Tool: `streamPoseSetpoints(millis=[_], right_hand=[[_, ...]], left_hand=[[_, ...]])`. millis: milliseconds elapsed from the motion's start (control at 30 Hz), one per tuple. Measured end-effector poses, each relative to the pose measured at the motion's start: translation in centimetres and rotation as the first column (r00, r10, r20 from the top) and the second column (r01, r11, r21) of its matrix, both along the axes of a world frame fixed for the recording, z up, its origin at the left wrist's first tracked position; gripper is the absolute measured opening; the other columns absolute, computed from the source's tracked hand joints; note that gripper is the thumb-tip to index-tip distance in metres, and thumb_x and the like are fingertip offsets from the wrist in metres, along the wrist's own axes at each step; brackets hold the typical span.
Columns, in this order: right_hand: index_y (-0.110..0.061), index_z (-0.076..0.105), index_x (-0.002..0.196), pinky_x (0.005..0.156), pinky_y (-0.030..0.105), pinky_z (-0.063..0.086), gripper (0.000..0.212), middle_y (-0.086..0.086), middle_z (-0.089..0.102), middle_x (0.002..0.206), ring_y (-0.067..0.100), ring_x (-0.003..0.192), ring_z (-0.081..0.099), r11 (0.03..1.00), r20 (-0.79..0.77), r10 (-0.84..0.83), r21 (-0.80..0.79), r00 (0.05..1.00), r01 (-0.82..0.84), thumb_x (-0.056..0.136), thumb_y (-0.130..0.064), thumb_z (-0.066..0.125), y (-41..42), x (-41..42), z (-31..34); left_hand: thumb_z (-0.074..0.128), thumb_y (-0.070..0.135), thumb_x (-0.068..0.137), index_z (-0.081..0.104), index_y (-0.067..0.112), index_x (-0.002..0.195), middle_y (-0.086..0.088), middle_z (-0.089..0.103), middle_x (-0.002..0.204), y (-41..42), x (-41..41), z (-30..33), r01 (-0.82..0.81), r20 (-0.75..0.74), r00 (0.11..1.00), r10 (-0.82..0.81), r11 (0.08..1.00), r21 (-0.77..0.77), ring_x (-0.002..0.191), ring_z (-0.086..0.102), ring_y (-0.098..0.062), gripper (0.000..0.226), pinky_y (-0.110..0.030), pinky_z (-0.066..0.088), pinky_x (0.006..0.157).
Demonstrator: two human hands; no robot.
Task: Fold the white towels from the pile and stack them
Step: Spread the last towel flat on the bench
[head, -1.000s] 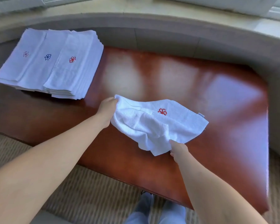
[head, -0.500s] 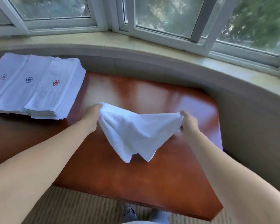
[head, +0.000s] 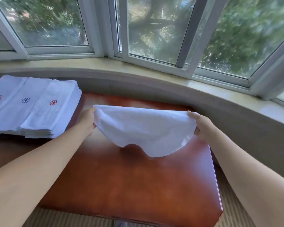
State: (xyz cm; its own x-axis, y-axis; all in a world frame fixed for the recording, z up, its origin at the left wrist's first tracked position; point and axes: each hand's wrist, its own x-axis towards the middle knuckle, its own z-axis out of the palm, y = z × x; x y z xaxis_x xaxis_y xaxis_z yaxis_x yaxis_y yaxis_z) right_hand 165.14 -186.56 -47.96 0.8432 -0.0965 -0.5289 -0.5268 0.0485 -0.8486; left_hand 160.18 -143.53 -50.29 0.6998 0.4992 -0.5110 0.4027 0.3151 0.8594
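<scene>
- Grasping one end each, the left hand (head: 87,119) and right hand (head: 202,126) hold a white towel (head: 143,128) stretched above the bench (head: 138,185).
- Towel sags mid-span, clear of the bench.
- Folded stacks (head: 34,107) sit at bench's left.

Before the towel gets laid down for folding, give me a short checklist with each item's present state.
1. Left hand grips the towel at one end: ok.
2. Right hand grips the other end: ok.
3. Towel stretched flat: not ok, its middle sags.
4. Bare table beneath: ok.
5. Folded stacks lie apart to the left: ok.
6. Embroidered mark's side: cannot tell.
</scene>
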Motion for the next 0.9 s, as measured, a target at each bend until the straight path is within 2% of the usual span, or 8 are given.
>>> streamPoseSetpoints(millis=[133, 267, 333, 400, 533, 600, 767, 900], right_hand=[[-0.017, 0.075, 0.092, 0.063, 0.03, 0.055, 0.013, 0.002, 0.075, 0.079, 0.017, 0.061, 0.071, 0.997, 0.084, -0.081, 0.024, 0.993, 0.079, 0.084, -0.025, 0.081, 0.3, 1.1, 2.0], [-0.017, 0.075, 0.078, 0.073, 0.042, 0.05, 0.013, 0.007, 0.07, 0.079, 0.026, 0.072, 0.065, 0.983, 0.162, -0.175, -0.017, 0.971, 0.181, 0.072, -0.022, 0.086, 0.5, 2.6, 3.8], [-0.018, 0.072, 0.089, 0.076, 0.045, 0.051, 0.024, 0.009, 0.069, 0.093, 0.028, 0.081, 0.065, 0.981, 0.19, -0.168, -0.063, 0.967, 0.183, 0.07, -0.024, 0.085, 0.6, 2.7, 4.1], [-0.027, 0.065, 0.108, 0.08, 0.045, 0.054, 0.04, 0.006, 0.067, 0.113, 0.027, 0.092, 0.066, 0.976, 0.223, -0.173, -0.092, 0.959, 0.198, 0.074, -0.025, 0.084, 0.5, 2.5, 4.0], [-0.032, 0.079, 0.093, 0.076, 0.037, 0.049, 0.021, 0.005, 0.071, 0.104, 0.022, 0.092, 0.058, 0.968, 0.243, 0.053, -0.25, 0.969, 0.01, 0.076, -0.02, 0.076, 0.2, 2.2, 4.0], [-0.022, 0.079, 0.094, 0.08, 0.035, 0.045, 0.034, 0.007, 0.067, 0.098, 0.024, 0.092, 0.056, 0.933, 0.159, 0.214, -0.325, 0.964, -0.153, 0.062, -0.015, 0.071, 0.3, 2.1, 4.5], [-0.018, 0.068, 0.103, 0.068, 0.027, 0.047, 0.037, 0.005, 0.063, 0.091, 0.026, 0.084, 0.059, 0.44, -0.164, 0.498, -0.799, 0.851, -0.411, 0.071, 0.001, 0.063, 1.4, 2.1, 5.3], [-0.004, 0.07, 0.093, 0.064, 0.026, 0.042, 0.02, 0.009, 0.062, 0.089, 0.028, 0.078, 0.055, 0.143, -0.407, 0.495, -0.833, 0.767, -0.534, 0.074, -0.003, 0.063, 2.0, 1.8, 5.3]], left_hand=[[0.047, 0.015, 0.1, 0.062, 0.012, 0.131, -0.007, 0.068, 0.124, 0.4, 0.9, 1.0, 0.07, 0.065, 0.995, -0.071, 0.997, 0.024, 0.108, 0.068, -0.024, 0.035, -0.036, 0.057, 0.089], [0.05, 0.025, 0.09, 0.067, 0.018, 0.12, -0.004, 0.069, 0.111, 1.1, 2.8, 3.2, 0.125, 0.07, 0.988, -0.139, 0.976, 0.178, 0.103, 0.068, -0.026, 0.035, -0.04, 0.058, 0.09], [0.048, 0.033, 0.084, 0.066, 0.026, 0.1, 0.0, 0.063, 0.095, 1.8, 3.3, 3.3, 0.207, -0.01, 0.976, -0.217, 0.912, 0.353, 0.087, 0.06, -0.025, 0.025, -0.044, 0.057, 0.09], [0.048, 0.034, 0.088, 0.061, 0.031, 0.102, 0.004, 0.061, 0.099, 2.5, 3.4, 3.4, 0.257, -0.062, 0.964, -0.259, 0.841, 0.476, 0.087, 0.059, -0.023, 0.02, -0.047, 0.059, 0.089], [0.047, 0.024, 0.097, 0.063, 0.037, 0.107, 0.003, 0.059, 0.119, 2.8, 3.3, 3.7, 0.276, -0.037, 0.955, -0.293, 0.838, 0.472, 0.101, 0.06, -0.021, 0.023, -0.042, 0.06, 0.085], [0.048, 0.018, 0.1, 0.069, 0.03, 0.097, -0.003, 0.063, 0.115, 2.9, 3.6, 4.0, 0.299, -0.041, 0.951, -0.305, 0.887, 0.351, 0.101, 0.061, -0.022, 0.025, -0.038, 0.058, 0.083], [0.058, 0.005, 0.093, 0.071, 0.014, 0.103, -0.006, 0.067, 0.101, 2.9, 3.3, 5.9, 0.407, -0.041, 0.913, -0.405, 0.906, 0.117, 0.089, 0.064, -0.02, 0.019, -0.034, 0.056, 0.088], [0.061, -0.004, 0.085, 0.071, 0.011, 0.108, -0.007, 0.064, 0.102, 2.9, 2.6, 6.1, 0.555, -0.082, 0.831, -0.55, 0.809, 0.193, 0.095, 0.062, -0.019, 0.029, -0.034, 0.054, 0.097]])
